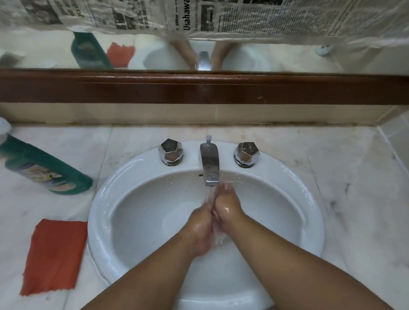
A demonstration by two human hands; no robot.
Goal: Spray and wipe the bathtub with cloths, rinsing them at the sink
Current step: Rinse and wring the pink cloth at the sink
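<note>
Left hand (pixel 200 225) and right hand (pixel 227 206) pressed palm to palm under running faucet (pixel 209 164), over sink (pixel 99 204), gripping nothing, likely rinsing off cleaner. Orange cloth (pixel 54 256) set aside flat on counter (pixel 359 206), well left of left hand; green bottle (pixel 43 166) beyond it.

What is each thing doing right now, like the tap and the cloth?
Faucet: running.
Sink: splashed with drops.
Left hand: wet, under the faucet, holding nothing.
Right hand: wet, pressed against the left.
Orange cloth: flat on the counter, unheld.
Green bottle: on the counter, untouched.

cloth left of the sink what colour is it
The cloth is orange-red, seen best in the head view.
</note>
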